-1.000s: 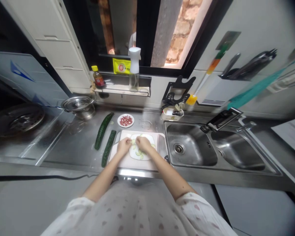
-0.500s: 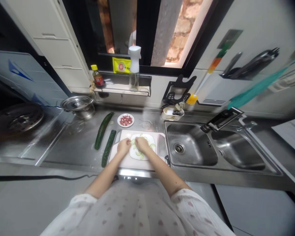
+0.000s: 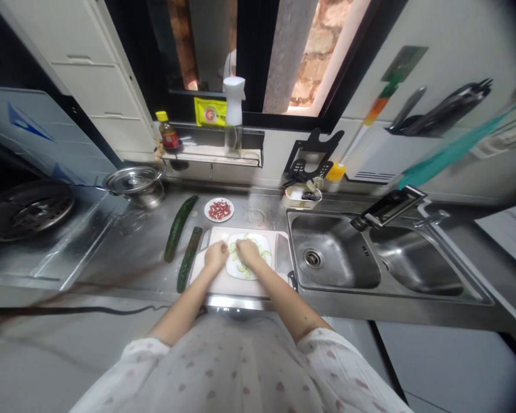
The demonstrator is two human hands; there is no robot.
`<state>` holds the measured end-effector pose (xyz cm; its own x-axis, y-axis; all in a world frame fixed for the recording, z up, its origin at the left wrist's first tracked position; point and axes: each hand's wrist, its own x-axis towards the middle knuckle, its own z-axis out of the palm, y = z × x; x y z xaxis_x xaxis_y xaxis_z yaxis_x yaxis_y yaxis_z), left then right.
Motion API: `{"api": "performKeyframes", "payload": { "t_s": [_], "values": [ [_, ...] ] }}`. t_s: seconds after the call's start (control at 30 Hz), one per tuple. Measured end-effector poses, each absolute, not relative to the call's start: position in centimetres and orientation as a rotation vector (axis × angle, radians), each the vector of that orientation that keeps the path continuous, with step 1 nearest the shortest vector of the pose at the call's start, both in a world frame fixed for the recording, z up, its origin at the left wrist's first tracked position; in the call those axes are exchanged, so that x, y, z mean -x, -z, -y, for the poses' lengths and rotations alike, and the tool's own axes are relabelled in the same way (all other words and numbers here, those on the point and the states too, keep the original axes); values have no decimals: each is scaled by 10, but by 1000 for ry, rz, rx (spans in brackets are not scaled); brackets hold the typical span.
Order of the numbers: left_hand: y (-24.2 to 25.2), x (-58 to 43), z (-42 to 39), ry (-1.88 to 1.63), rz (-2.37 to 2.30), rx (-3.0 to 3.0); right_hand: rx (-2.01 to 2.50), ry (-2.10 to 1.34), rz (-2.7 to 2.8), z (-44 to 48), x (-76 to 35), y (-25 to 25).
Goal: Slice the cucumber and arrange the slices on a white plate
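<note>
A white plate (image 3: 243, 276) with pale green cucumber slices (image 3: 242, 268) set around it lies on a white cutting board (image 3: 217, 285). My left hand (image 3: 216, 256) is closed just off the plate's left edge; what its fingers hold is too small to make out. My right hand (image 3: 248, 253) is over the plate, its fingers pinched at a cucumber slice between the two hands. A knife (image 3: 282, 252) with a dark handle rests along the board's right side. Left of the board are two dark green cucumbers, a shorter one (image 3: 190, 259) and a longer one (image 3: 180, 228).
Behind the board sits a small plate (image 3: 219, 219) of chopped red pieces. A lidded steel pot (image 3: 141, 186) stands at the back left, near a stove burner (image 3: 30, 209). The double sink (image 3: 331, 246) is on the right. A wall shelf (image 3: 215, 155) holds bottles.
Both hands stay almost where they were, still closed at the plate. The view has shifted slightly. A blurred reddish streak now crosses the lower left.
</note>
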<state>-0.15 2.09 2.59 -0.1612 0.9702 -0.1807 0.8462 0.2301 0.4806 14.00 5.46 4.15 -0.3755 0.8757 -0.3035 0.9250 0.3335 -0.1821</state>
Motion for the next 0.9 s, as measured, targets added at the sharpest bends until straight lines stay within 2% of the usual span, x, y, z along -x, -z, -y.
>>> {"api": "performKeyframes", "payload": {
  "t_s": [0.23,0.47,0.7,0.9],
  "values": [
    [-29,2,-18,-330,-2098,-1726,-1635,462,-2463,-54,-140,-41],
    [-32,-2,-4,-251,-1790,-2322,-1628,447,-2506,-55,-142,-39],
    [-27,-1,-3,-75,-1738,-2410,-1657,447,-2489,-55,-144,-41],
    [-26,2,-3,-57,-1695,-2451,-1762,401,-2475,-59,-152,-46]
  ]
}}
